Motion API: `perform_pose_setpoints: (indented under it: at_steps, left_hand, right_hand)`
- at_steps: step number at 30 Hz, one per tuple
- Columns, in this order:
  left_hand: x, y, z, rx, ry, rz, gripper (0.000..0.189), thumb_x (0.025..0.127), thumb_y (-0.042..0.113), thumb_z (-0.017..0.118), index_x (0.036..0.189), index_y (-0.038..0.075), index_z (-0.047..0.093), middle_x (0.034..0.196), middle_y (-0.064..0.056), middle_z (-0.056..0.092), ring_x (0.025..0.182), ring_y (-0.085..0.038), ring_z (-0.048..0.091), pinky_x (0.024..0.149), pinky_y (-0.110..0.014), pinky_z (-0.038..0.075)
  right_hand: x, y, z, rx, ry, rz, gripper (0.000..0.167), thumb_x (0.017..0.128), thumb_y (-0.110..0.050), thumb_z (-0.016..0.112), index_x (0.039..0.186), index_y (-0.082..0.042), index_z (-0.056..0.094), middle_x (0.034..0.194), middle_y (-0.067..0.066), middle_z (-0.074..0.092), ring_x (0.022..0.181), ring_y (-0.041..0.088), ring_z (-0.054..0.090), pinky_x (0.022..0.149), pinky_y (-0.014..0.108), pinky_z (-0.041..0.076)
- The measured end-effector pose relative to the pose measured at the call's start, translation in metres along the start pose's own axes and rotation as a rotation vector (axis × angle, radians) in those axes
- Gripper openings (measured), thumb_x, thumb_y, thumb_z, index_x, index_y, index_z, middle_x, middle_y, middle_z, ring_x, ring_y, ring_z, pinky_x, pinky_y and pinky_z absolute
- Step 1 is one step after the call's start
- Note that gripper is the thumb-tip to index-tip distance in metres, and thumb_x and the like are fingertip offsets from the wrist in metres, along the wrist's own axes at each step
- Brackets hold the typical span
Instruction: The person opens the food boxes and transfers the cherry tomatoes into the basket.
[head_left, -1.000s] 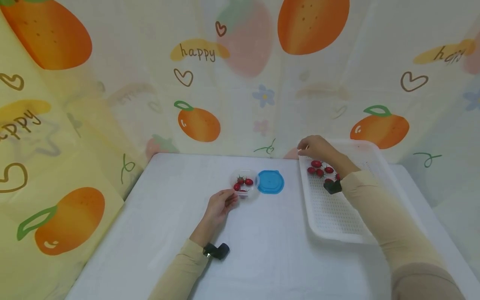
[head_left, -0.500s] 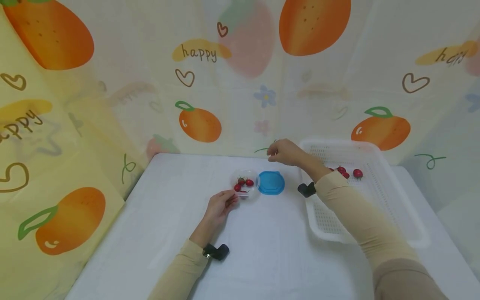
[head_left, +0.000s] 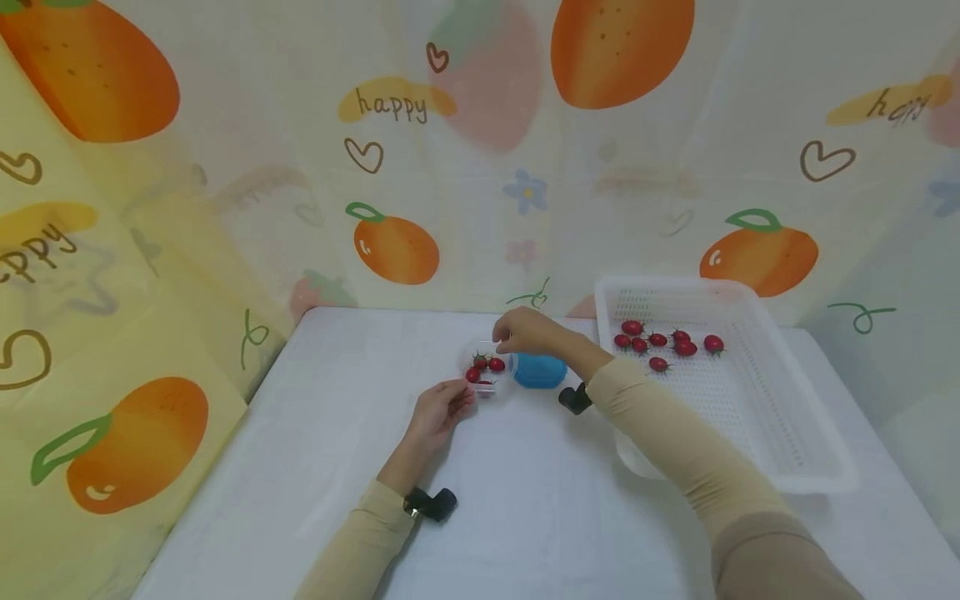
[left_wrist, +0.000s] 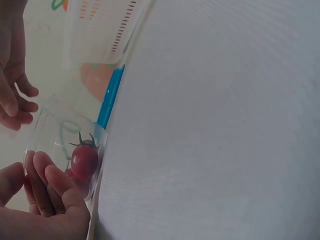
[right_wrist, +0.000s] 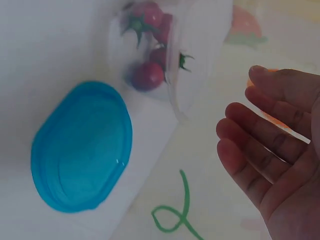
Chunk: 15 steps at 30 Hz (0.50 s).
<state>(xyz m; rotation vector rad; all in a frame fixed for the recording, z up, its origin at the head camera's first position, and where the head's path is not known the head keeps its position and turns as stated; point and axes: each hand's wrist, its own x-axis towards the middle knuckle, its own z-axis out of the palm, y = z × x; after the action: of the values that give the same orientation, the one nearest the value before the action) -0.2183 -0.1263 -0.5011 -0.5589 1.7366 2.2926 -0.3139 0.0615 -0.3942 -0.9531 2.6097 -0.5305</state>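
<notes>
My left hand [head_left: 441,412] holds the near side of a small clear plastic container [left_wrist: 52,122], thumb and fingers at its wall. Several red cherry tomatoes [head_left: 496,365] with green stems lie inside it. Over the container's far right edge hovers my right hand [head_left: 531,332]. Its fingers [right_wrist: 252,131] are loosely bent and apart in the right wrist view, with nothing visible between them. A blue lid [right_wrist: 82,147] lies flat on the table just right of the container, partly covered by the right hand in the head view.
A white perforated basket [head_left: 802,375] stands at the right, with several loose cherry tomatoes [head_left: 684,348] toward its back. The table has a white cloth [head_left: 525,517]. Behind it hangs a fruit-print curtain [head_left: 465,217]. Each wrist wears a small black camera [head_left: 575,399].
The right hand has moved left from the basket's back left corner, past the lid, to above the container. The left hand has stayed at the container.
</notes>
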Motion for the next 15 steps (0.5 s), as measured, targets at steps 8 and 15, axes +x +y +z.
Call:
perform_pose_setpoints:
  at_steps: [8,15]
  left_hand:
    - [0.001,-0.001,0.000,-0.019,0.005,0.001,0.033,0.098,0.021,0.058,0.123,0.000,0.058,0.100,-0.004,0.067,0.093,-0.014,0.065,0.082,-0.020,0.056]
    - [0.001,-0.001,-0.001,-0.012,0.005,0.001,0.034,0.098,0.022,0.058,0.123,0.000,0.058,0.100,-0.004,0.067,0.093,-0.014,0.066,0.083,-0.022,0.057]
  right_hand:
    - [0.015,-0.008,0.028,0.017,-0.060,0.021,0.018,0.092,-0.014,0.066,0.106,-0.006,0.072,0.102,0.008,0.070,0.094,0.021,0.061,0.091,0.035,0.054]
    - [0.021,-0.012,0.045,0.048,-0.103,0.071,0.013,0.091,-0.012,0.068,0.101,-0.006,0.073,0.102,0.007,0.070,0.094,0.020,0.061,0.092,0.033,0.054]
